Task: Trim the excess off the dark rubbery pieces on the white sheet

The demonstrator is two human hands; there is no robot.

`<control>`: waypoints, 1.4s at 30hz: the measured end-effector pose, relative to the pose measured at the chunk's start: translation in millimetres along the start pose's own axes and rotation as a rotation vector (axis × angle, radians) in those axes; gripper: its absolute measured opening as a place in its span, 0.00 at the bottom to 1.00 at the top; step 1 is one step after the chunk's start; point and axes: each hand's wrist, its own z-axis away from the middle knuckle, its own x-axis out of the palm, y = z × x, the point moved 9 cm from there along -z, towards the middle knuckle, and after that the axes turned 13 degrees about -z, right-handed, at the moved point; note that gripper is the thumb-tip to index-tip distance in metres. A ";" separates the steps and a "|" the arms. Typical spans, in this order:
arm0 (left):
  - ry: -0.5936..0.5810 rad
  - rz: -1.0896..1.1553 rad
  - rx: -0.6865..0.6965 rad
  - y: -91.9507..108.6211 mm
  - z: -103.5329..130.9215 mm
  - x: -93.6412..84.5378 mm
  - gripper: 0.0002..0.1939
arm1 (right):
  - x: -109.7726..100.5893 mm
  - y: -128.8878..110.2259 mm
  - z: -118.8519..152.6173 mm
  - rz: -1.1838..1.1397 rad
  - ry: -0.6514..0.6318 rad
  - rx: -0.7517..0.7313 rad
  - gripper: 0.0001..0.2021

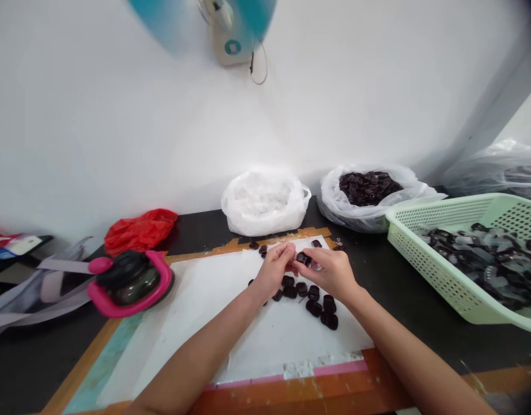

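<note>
My right hand (330, 268) grips a small black plastic piece (304, 258) between thumb and fingers, over the upper part of the white sheet (204, 305). Close against it on the left is my left hand (276, 265), its fingertips pinched together; what they hold is too small to make out. Several dark pieces (313, 293) lie on the sheet just below and between my hands, and a few more (263, 249) lie beyond them near its far edge.
At the back stand a white plastic bag (265, 219) and a bag of dark pieces (369, 188). A green basket (442, 288) with black and clear pieces is at the right. On the left are a red bag (139, 230) and a pink-and-black object (129, 282). A fan (226, 43) hangs above.
</note>
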 end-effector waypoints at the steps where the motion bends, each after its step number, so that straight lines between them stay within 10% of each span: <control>1: 0.002 -0.051 0.006 -0.4 -0.3 -0.5 0.20 | 0.6 0.8 0.5 -0.005 -0.001 -0.001 0.11; 9: 0.118 -0.425 0.178 7.8 -1.9 -15.4 0.21 | -6.9 13.8 -5.0 -0.311 0.063 0.234 0.15; 13: 0.151 -0.389 0.085 -2.6 -11.6 -31.3 0.22 | -102.5 75.2 12.8 -0.741 0.811 0.468 0.19; 16: 0.008 -0.654 0.116 -3.9 -14.9 -19.2 0.18 | -131.4 115.1 27.6 -1.125 1.088 0.542 0.29; 22: -0.447 -1.142 0.308 -12.8 11.4 27.9 0.15 | -61.2 117.6 18.8 -1.410 0.797 0.807 0.25; 29: -0.263 -1.206 0.245 -21.8 0.3 9.8 0.08 | 4.5 95.0 14.8 -1.369 0.362 0.948 0.09; 42: -0.132 -1.039 0.224 -22.1 -5.1 2.1 0.11 | 14.6 70.1 10.3 -1.351 0.221 0.882 0.23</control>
